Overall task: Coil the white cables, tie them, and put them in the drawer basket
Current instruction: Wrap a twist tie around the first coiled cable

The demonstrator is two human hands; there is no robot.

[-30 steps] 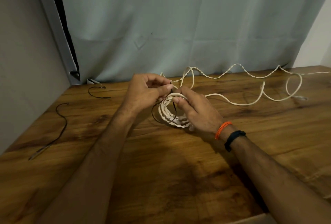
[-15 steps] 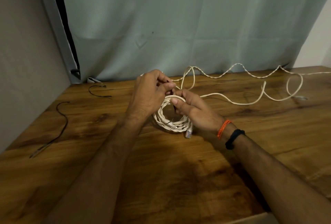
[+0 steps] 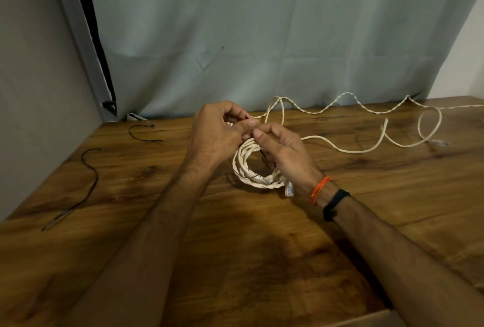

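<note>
Coil of white cable (image 3: 251, 172) sits mid-table, far half; left hand (image 3: 217, 133) and right hand (image 3: 282, 154) meet at its far rim, fingers (image 3: 258, 133) pinching narrow on what looks like a thin dark tie (image 3: 262, 154). Risk: tie slips from the pinch, loops spring loose. 2nd white cable (image 3: 361, 127) sprawls uncoiled twd far right corner; basket not in view.

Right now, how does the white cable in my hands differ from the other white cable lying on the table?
The coiled cable is wound into a tight ring; the loose cable sprawls in open waves. The left hand and right hand hold the coiled cable; nothing touches the loose cable. Both are white, on the wooden table.
</note>
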